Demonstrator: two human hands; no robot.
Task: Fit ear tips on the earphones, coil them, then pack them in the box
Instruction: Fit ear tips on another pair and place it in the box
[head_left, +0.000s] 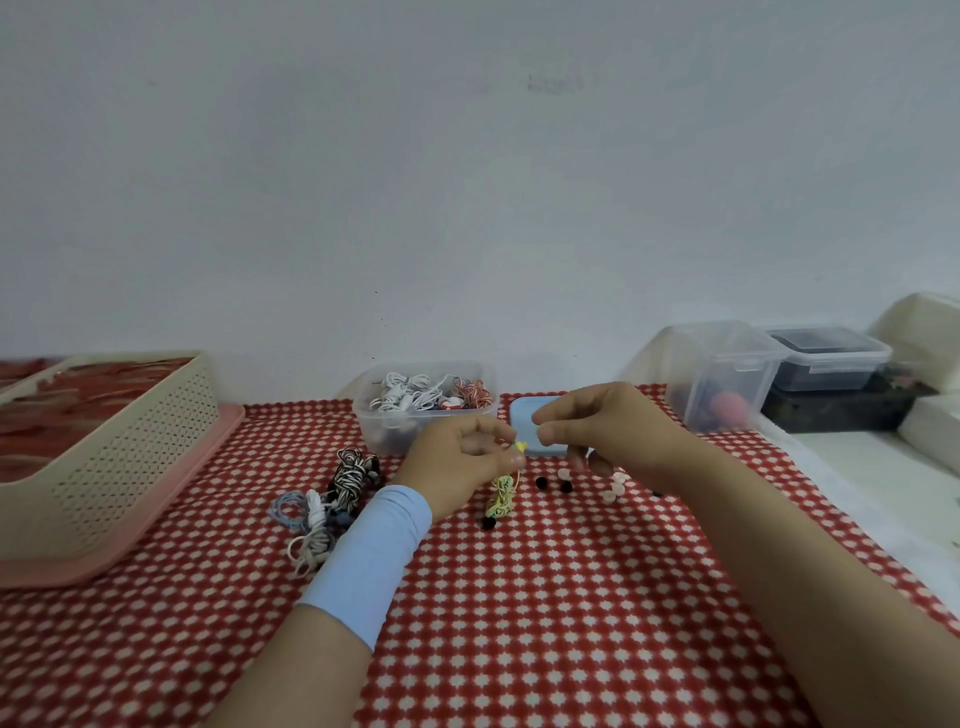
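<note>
Step in hand looks like fitting ear tips, i.e. the 1st of the 3 stages. The left hand (457, 460), w/ a pale blue sleeve band on the wrist, has thumb and fingers pinched together on the yellow earbud end (519, 446) of a yellow-green braided earphone cord (501, 493), which hangs down toward 6 o'clock to the red-and-white patterned tablecloth (571, 597). The right hand (608, 434) sits just beside it at 3 o'clock, thumb and forefinger closed together as if on something tiny; too small to tell if a tip is actually between them.

Loose small black round ear tips (543, 483) and pale pink ones (613, 491) lie on the cloth under the hands, toward 5 o'clock of the earbud. 1 more black piece lies at the cord's lower end.

The clear plastic box with bundled white and red-striped earphones (423, 410) stands at 11 o'clock of the hands, near; its pale blue lid (522, 415) lies just right of it, partly behind the right hand. Other coiled black-white, blue and grey earphone bundles (332, 504) wait at 9 o'clock of the left wrist.

Next move, prob.: bring the 2 pinches together and press a tip onto the bud nozzle, square-on, holding the bud steady. Coiling and boxing of this pair not yet done.
</note>
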